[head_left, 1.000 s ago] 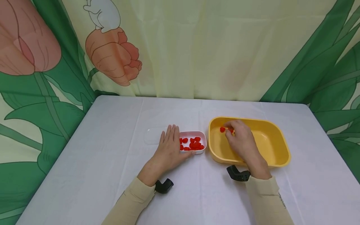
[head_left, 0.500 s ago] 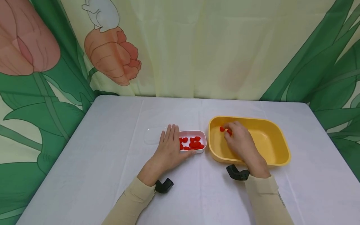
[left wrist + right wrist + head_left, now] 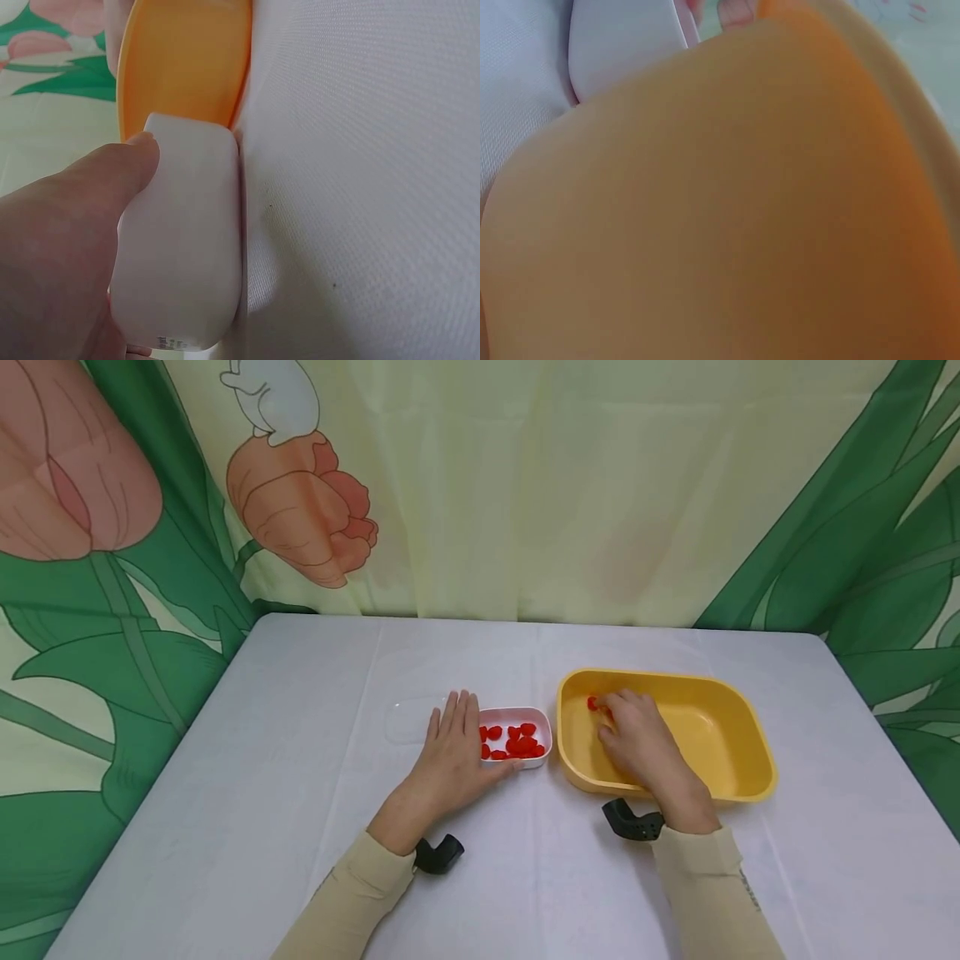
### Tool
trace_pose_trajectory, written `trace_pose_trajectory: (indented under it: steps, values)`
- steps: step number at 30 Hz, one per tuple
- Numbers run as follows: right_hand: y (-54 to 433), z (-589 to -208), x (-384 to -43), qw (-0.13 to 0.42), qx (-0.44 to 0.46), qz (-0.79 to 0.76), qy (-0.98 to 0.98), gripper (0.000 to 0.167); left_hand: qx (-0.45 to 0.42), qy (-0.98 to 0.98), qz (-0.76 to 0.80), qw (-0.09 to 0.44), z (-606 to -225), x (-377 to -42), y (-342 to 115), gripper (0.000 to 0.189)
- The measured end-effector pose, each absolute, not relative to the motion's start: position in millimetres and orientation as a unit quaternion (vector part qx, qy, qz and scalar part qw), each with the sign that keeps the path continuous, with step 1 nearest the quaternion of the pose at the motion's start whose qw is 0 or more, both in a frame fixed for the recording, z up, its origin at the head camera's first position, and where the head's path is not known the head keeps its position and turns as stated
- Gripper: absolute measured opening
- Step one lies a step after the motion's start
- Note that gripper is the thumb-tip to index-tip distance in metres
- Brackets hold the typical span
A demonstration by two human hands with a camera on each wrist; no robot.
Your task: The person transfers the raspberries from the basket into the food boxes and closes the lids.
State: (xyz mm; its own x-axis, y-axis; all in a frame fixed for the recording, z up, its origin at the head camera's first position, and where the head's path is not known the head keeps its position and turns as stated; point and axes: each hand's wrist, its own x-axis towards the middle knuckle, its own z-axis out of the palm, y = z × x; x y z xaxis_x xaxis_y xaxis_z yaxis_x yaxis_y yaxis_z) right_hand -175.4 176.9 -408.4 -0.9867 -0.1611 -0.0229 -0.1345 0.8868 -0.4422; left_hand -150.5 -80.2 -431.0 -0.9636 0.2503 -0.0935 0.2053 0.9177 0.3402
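Observation:
My left hand (image 3: 447, 750) lies with straight fingers along the left side of a small white box (image 3: 531, 763) with a pinkish inside. Its thumb (image 3: 139, 161) rests along the near wall, the tip at the rim. Several small red pieces lie in the box. Inside the yellow basin (image 3: 712, 760) to the right is my right hand (image 3: 645, 735), fingers bent and thumb opposed, pinching a small red piece that the fingers mostly hide. Another red piece (image 3: 592, 703) shows just past the fingertips. In the right wrist view, the basin's wall blocks sight of the fingers.
A clear flat lid (image 3: 412, 719) lies on the white tablecloth (image 3: 300, 760), partly behind the left hand. The basin stands close to the box's right end. Behind the table hangs a printed curtain (image 3: 562, 485).
My right fingers have shifted slightly left and closed in on the red pieces in the basin, covering more of them. The left hand and the box have stayed in place.

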Motion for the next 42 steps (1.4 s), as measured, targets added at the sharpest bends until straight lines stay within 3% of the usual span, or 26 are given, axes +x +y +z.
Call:
trace_pose_trajectory:
  steps: [27, 35, 42]
  values:
    - [177.2, -403.8, -174.6, 0.087, -0.025, -0.217, 0.972, 0.033, 0.115, 0.978, 0.164, 0.063, -430.8, -150.8, -78.7, 0.111]
    - [177.0, -402.6, -173.8, 0.08, -0.031, -0.21, 0.974, 0.027, 0.116, 0.978, 0.163, 0.063, -429.7, -150.4, -78.7, 0.112]
    - [176.6, -399.5, -171.9, 0.037, -0.037, -0.225, 0.973, 0.022, 0.117, 0.978, 0.162, 0.061, -430.2, -150.3, -79.2, 0.111]
